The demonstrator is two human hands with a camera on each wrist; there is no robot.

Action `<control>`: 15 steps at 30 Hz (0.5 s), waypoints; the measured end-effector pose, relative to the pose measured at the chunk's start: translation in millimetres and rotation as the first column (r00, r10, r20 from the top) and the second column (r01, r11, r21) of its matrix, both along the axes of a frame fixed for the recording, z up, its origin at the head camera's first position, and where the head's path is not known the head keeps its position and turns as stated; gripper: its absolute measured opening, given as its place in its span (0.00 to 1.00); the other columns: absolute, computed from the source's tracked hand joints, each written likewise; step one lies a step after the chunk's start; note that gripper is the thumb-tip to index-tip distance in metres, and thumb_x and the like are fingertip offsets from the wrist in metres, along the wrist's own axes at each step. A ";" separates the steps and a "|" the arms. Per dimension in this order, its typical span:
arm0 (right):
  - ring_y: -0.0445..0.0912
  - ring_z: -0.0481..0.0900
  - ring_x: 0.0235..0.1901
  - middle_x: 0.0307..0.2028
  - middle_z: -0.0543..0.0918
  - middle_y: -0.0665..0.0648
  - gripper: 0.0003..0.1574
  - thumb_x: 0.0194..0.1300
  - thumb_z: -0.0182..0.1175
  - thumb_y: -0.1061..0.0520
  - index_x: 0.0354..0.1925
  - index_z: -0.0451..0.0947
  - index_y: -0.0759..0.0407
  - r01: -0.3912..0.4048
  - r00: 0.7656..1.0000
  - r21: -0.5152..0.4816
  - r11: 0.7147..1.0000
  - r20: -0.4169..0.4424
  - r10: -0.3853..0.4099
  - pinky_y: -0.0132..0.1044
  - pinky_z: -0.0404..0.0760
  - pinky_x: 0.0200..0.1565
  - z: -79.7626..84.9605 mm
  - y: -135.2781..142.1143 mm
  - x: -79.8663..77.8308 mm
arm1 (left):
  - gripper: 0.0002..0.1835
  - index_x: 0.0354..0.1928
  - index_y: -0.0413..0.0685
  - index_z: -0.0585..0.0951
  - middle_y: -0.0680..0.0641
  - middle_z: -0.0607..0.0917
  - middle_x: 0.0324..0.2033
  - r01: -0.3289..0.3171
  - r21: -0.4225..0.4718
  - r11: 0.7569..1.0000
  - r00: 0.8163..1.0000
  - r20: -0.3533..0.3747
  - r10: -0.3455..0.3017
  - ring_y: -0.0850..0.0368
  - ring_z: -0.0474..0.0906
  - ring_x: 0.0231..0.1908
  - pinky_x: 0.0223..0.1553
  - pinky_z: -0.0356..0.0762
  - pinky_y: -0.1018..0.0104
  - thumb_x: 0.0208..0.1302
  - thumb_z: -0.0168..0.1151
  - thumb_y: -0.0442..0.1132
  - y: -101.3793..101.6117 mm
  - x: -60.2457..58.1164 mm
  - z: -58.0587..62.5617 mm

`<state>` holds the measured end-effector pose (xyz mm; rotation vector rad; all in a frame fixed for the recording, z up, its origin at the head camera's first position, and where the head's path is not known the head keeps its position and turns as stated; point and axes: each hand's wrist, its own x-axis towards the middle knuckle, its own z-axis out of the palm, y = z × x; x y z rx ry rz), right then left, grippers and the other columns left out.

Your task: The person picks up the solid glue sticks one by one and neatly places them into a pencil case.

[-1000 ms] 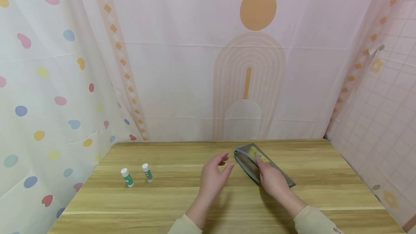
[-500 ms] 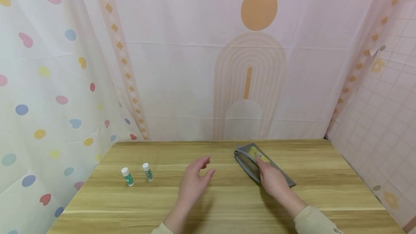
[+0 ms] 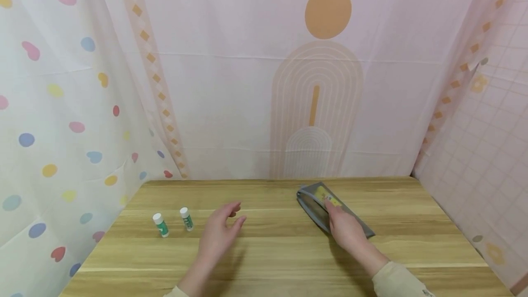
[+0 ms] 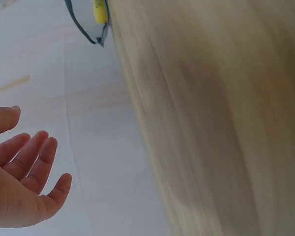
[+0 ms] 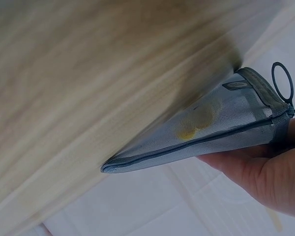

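This is a booth-like corner: a table [image 3: 288,260] enclosed by a dotted cloth [image 3: 74,104] at left, an arch-printed cloth [image 3: 231,104] behind and a grid-printed cloth [image 3: 495,159] at right. Whether home or studio cannot be told.

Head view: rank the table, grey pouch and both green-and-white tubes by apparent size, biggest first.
1. Table, by far.
2. Grey pouch, partly covered by the right hand.
3. Left tube and right tube: too alike to rank.
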<state>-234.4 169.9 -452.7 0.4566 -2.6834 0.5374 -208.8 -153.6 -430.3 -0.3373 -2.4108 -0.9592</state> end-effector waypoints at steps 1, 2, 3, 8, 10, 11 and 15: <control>0.68 0.80 0.49 0.47 0.82 0.75 0.24 0.68 0.55 0.69 0.62 0.71 0.72 -0.001 1.000 -0.001 1.000 0.000 0.001 0.57 0.83 0.42 -0.3 0.0 0.0 | 0.21 0.54 0.39 0.81 0.43 0.86 0.45 -0.005 -0.005 1.000 1.000 0.003 0.005 0.47 0.82 0.44 0.46 0.82 0.49 0.59 0.72 0.34 -3.4 0.2 0.2; 0.68 0.80 0.49 0.47 0.82 0.75 0.24 0.68 0.55 0.69 0.62 0.71 0.72 -0.001 1.000 0.001 1.000 0.000 0.001 0.57 0.83 0.42 -0.9 0.0 -0.2 | 0.21 0.54 0.39 0.81 0.43 0.86 0.45 -0.013 -0.011 1.000 1.000 0.005 0.013 0.46 0.82 0.44 0.46 0.82 0.48 0.59 0.72 0.34 -6.9 0.4 0.4; 0.68 0.80 0.49 0.47 0.82 0.75 0.24 0.68 0.55 0.69 0.62 0.71 0.72 -0.002 1.000 0.001 1.000 0.002 0.002 0.57 0.83 0.42 -1.2 0.0 -0.1 | 0.20 0.54 0.39 0.81 0.43 0.86 0.46 -0.020 -0.015 1.000 1.000 0.004 0.020 0.46 0.81 0.44 0.46 0.82 0.48 0.60 0.72 0.34 -10.2 0.6 0.7; 0.67 0.80 0.48 0.47 0.82 0.75 0.24 0.68 0.56 0.69 0.62 0.71 0.72 -0.001 1.000 0.002 1.000 0.000 0.001 0.56 0.84 0.39 -2.0 0.2 -0.6 | 0.20 0.53 0.38 0.81 0.41 0.86 0.46 -0.070 -0.032 0.997 0.997 -0.039 0.069 0.44 0.83 0.43 0.44 0.82 0.46 0.59 0.72 0.33 -25.8 2.2 1.0; 0.67 0.80 0.48 0.47 0.82 0.75 0.25 0.68 0.56 0.69 0.62 0.71 0.72 0.000 1.000 0.001 1.000 -0.002 0.000 0.54 0.84 0.36 -1.7 0.3 -0.8 | 0.19 0.52 0.38 0.82 0.40 0.86 0.46 -0.092 -0.030 0.995 0.994 -0.069 0.090 0.44 0.83 0.43 0.44 0.82 0.45 0.58 0.73 0.33 -31.8 3.1 0.3; 0.67 0.80 0.48 0.47 0.82 0.75 0.25 0.68 0.56 0.69 0.62 0.71 0.72 0.001 1.000 0.003 1.000 -0.002 -0.001 0.54 0.84 0.35 -1.6 0.3 -0.9 | 0.19 0.51 0.38 0.82 0.40 0.86 0.45 -0.102 -0.027 0.994 0.992 -0.079 0.100 0.43 0.83 0.42 0.44 0.82 0.44 0.57 0.73 0.32 -34.7 3.5 -0.1; 0.67 0.80 0.48 0.48 0.82 0.74 0.25 0.68 0.56 0.69 0.62 0.71 0.71 0.005 1.000 0.005 1.000 0.015 -0.005 0.52 0.84 0.32 -0.8 -0.2 0.4 | 0.19 0.51 0.36 0.82 0.37 0.85 0.45 -0.147 -0.002 0.989 0.986 -0.084 0.146 0.41 0.82 0.43 0.42 0.81 0.43 0.57 0.72 0.31 -45.9 6.0 -1.3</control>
